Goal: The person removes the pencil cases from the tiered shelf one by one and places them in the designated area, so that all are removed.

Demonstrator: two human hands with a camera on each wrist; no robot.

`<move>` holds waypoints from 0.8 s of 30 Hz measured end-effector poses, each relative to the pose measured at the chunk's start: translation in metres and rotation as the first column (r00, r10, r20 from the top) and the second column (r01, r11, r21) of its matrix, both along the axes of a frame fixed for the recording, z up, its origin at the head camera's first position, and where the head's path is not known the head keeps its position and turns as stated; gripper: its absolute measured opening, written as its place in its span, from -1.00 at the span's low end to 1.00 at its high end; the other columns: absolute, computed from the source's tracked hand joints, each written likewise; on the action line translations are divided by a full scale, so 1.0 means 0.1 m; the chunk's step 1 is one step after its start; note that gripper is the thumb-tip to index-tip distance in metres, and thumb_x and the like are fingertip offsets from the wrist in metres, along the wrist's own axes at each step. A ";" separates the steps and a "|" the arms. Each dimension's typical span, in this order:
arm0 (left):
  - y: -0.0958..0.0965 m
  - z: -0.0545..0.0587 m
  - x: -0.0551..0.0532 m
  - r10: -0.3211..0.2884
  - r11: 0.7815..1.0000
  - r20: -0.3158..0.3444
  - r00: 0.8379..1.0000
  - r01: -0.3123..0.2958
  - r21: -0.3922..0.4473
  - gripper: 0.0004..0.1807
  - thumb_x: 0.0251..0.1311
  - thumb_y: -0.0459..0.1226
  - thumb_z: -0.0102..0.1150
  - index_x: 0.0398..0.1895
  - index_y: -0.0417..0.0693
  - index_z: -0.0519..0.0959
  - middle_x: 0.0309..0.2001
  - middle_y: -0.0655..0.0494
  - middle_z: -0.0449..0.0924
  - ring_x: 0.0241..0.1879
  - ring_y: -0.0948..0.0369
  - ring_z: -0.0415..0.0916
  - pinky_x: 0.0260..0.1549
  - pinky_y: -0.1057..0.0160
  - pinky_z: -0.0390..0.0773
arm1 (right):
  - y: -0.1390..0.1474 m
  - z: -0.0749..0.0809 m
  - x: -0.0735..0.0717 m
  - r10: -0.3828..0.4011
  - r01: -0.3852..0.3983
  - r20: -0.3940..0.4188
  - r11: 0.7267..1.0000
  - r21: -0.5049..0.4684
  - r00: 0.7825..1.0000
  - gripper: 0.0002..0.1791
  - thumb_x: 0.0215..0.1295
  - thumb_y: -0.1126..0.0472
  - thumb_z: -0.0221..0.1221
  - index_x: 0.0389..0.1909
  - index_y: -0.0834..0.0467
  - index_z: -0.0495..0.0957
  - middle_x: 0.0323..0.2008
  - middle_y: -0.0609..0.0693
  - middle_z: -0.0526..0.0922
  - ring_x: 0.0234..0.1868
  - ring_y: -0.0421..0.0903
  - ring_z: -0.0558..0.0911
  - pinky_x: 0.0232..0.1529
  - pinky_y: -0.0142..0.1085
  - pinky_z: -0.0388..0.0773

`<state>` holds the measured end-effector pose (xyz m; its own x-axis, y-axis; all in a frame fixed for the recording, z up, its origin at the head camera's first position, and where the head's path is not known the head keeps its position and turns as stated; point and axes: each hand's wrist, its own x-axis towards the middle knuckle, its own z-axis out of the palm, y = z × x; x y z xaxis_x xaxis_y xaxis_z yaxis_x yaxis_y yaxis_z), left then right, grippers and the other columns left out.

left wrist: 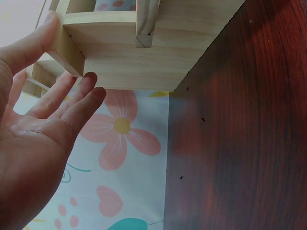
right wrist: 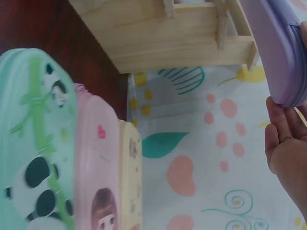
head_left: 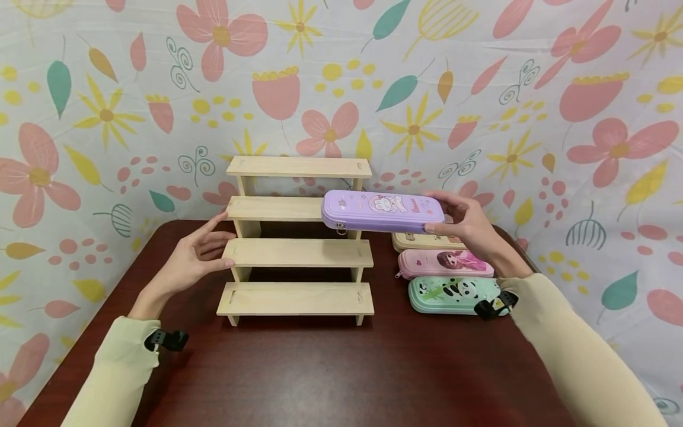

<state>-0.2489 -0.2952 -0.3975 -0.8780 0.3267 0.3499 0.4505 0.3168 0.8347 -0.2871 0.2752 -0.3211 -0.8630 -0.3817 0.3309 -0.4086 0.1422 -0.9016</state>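
A purple pencil case (head_left: 384, 209) with a bunny print is gripped at its right end by my right hand (head_left: 461, 222), thumb in front and fingers behind. It is held at the right part of a wooden tiered shelf (head_left: 299, 252), level with the second step from the top; whether it touches the step is unclear. The right wrist view shows the case's (right wrist: 276, 52) end against the fingers. At the shelf's left side, my left hand (head_left: 194, 258) touches the step edges with fairly straight fingers. The left wrist view has this hand (left wrist: 43, 129) against the plank ends.
Right of the shelf, a green panda pencil case (head_left: 453, 295), a pink one with a doll print (head_left: 445, 263) and a cream one (head_left: 427, 241) lie in a row on the dark wooden table (head_left: 331, 373). A flower-patterned cloth (head_left: 341, 77) hangs behind.
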 end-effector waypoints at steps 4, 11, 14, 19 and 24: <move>0.00 0.00 0.00 0.001 1.000 0.002 1.000 -0.001 -0.005 0.06 0.27 -0.48 0.45 0.73 0.16 0.09 0.30 -0.35 0.51 0.28 0.28 0.52 0.22 0.37 0.50 | 0.11 -0.06 0.12 -0.030 0.029 0.028 0.999 0.028 0.999 -0.37 0.29 0.47 0.39 0.39 0.27 0.51 0.07 0.14 0.66 -0.06 -0.05 0.65 -0.12 -0.36 0.66; 0.01 0.01 0.00 -0.003 1.000 0.001 1.000 0.003 -0.003 0.06 0.26 -0.49 0.45 0.72 0.15 0.11 0.30 -0.39 0.49 0.31 0.18 0.52 0.23 0.31 0.52 | 0.32 -0.19 0.33 -0.013 0.013 0.048 1.000 0.013 0.999 -0.34 0.30 0.54 0.33 0.43 0.31 0.46 0.12 0.08 0.67 0.03 -0.08 0.65 -0.07 -0.38 0.65; 0.02 0.02 0.01 -0.001 1.000 0.001 1.000 0.001 -0.006 0.06 0.26 -0.49 0.45 0.72 0.15 0.10 0.31 -0.40 0.49 0.32 0.16 0.51 0.22 0.32 0.52 | 0.42 -0.26 0.43 -0.037 0.035 0.058 0.999 0.034 0.998 -0.35 0.30 0.55 0.33 0.42 0.30 0.47 0.10 0.07 0.68 -0.03 -0.08 0.65 -0.12 -0.37 0.65; 0.02 0.02 0.01 0.003 1.000 0.002 1.000 -0.003 -0.008 0.06 0.26 -0.48 0.45 0.73 0.17 0.10 0.30 -0.36 0.50 0.31 0.18 0.51 0.23 0.32 0.52 | 0.58 -0.37 0.57 -0.066 0.062 0.070 0.996 0.063 0.995 -0.32 0.28 0.56 0.34 0.43 0.30 0.46 0.16 0.06 0.64 -0.08 -0.07 0.63 -0.18 -0.35 0.68; 0.01 0.01 0.01 0.003 1.000 0.003 1.000 -0.003 -0.003 0.07 0.26 -0.49 0.45 0.73 0.18 0.10 0.30 -0.39 0.50 0.29 0.23 0.51 0.22 0.35 0.52 | 0.76 -0.51 0.72 -0.051 0.047 0.053 0.996 0.074 0.997 -0.32 0.27 0.59 0.32 0.43 0.36 0.42 0.14 0.03 0.65 -0.11 -0.05 0.67 -0.19 -0.33 0.72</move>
<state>-0.2479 -0.2942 -0.3962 -0.8799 0.3252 0.3464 0.4471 0.3201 0.8352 -0.2153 0.3514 -0.3720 -0.8973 -0.3598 0.2558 -0.3501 0.2268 -0.9089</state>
